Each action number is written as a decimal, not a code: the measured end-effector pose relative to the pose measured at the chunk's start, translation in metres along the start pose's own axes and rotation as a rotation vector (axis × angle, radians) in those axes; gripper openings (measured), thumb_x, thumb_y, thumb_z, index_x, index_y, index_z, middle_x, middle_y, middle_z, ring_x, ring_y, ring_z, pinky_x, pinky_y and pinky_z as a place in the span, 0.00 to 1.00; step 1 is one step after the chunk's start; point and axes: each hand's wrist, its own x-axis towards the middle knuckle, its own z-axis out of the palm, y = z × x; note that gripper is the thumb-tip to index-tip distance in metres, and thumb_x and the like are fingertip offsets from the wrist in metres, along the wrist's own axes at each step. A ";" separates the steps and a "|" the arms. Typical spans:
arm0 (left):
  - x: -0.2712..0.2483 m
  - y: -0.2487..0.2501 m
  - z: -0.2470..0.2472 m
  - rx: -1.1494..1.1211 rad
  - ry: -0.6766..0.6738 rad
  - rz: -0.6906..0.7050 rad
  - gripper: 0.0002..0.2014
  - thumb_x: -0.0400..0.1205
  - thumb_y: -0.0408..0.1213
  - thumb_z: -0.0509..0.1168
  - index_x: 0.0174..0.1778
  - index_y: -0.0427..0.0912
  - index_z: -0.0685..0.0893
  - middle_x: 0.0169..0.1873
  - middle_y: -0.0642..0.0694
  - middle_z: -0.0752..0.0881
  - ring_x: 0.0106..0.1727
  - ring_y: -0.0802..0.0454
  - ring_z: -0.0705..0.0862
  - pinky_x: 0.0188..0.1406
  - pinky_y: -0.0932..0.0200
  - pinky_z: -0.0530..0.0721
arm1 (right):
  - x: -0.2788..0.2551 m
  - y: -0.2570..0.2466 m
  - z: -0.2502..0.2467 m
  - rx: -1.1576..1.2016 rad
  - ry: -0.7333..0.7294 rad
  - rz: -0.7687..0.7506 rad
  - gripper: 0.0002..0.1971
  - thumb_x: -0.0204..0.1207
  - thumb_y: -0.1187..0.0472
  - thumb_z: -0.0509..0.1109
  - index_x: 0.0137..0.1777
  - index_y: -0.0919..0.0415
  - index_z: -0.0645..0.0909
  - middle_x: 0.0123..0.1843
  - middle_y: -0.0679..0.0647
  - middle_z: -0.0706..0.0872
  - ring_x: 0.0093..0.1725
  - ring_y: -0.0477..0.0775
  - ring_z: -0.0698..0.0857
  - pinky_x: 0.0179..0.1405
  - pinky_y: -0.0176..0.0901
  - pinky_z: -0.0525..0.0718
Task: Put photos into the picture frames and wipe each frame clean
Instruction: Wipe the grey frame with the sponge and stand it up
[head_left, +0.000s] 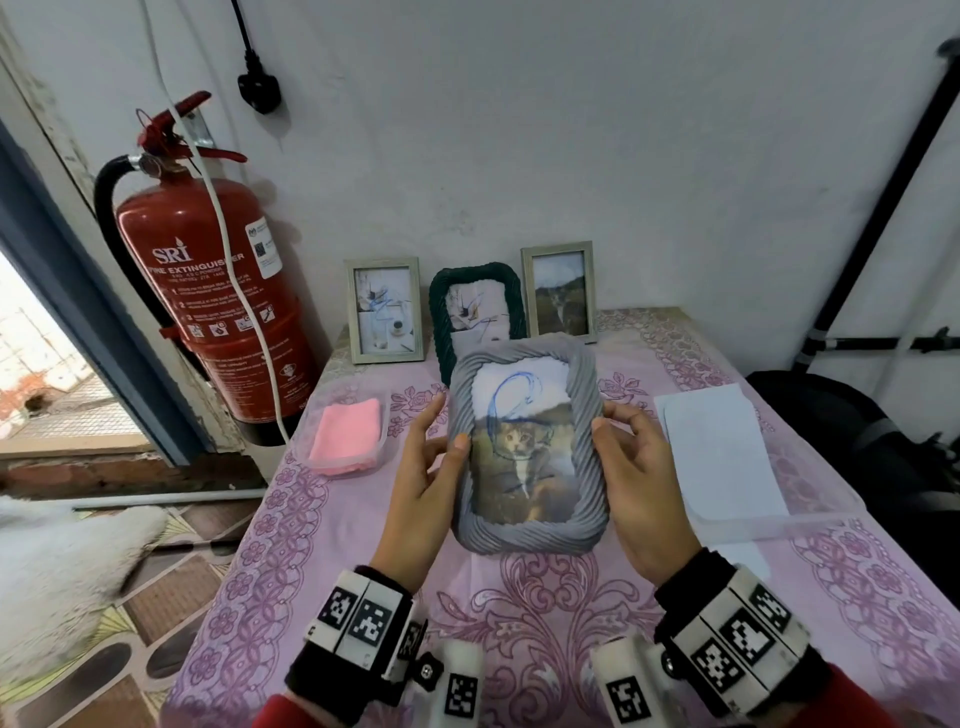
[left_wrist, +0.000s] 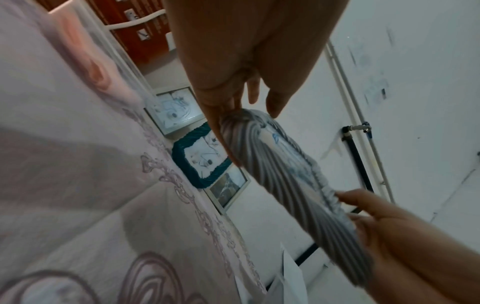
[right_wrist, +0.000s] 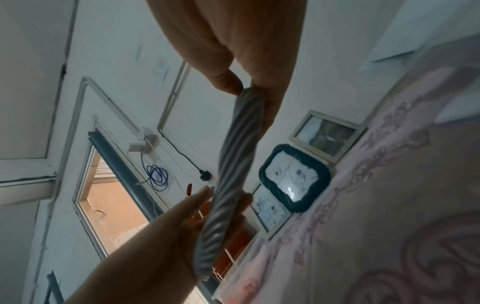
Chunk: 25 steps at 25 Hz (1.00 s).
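A grey rope-textured picture frame (head_left: 587, 415) with a cat photo and blue scribbles on its glass is held upright above the table. My left hand (head_left: 431, 467) holds its left edge, thumb on the front and fingers behind. My right hand (head_left: 631, 462) pinches its right edge between thumb and fingers. The grey frame (left_wrist: 280, 174) shows edge-on in the left wrist view, and the grey frame (right_wrist: 233, 164) in the right wrist view too. A folded pink cloth (head_left: 347, 434) lies in a clear tray at the left.
Three frames stand against the wall: a pale one (head_left: 385, 310), a dark green rope one (head_left: 475, 306), another pale one (head_left: 560, 291). White sheets (head_left: 719, 447) lie in a clear tray at the right. A red fire extinguisher (head_left: 208, 270) hangs left of the table.
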 end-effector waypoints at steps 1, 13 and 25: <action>-0.002 -0.004 -0.002 0.007 0.006 -0.016 0.19 0.84 0.39 0.60 0.68 0.65 0.73 0.48 0.47 0.85 0.48 0.63 0.86 0.44 0.69 0.83 | -0.001 0.006 -0.001 -0.009 -0.005 0.007 0.08 0.83 0.64 0.59 0.60 0.61 0.75 0.31 0.47 0.87 0.27 0.43 0.81 0.25 0.32 0.80; -0.011 -0.044 -0.024 0.153 0.053 -0.195 0.20 0.84 0.36 0.61 0.72 0.50 0.70 0.51 0.35 0.80 0.48 0.56 0.82 0.39 0.72 0.83 | 0.006 0.051 -0.004 -0.373 -0.227 0.281 0.28 0.75 0.69 0.70 0.74 0.60 0.65 0.56 0.60 0.83 0.53 0.57 0.85 0.52 0.49 0.86; 0.004 -0.057 -0.034 0.674 -0.026 -0.259 0.27 0.77 0.36 0.70 0.73 0.40 0.73 0.62 0.39 0.70 0.58 0.46 0.78 0.70 0.55 0.74 | 0.029 0.058 -0.014 -0.736 -0.428 0.277 0.28 0.68 0.62 0.79 0.67 0.69 0.77 0.47 0.55 0.81 0.46 0.48 0.79 0.52 0.40 0.80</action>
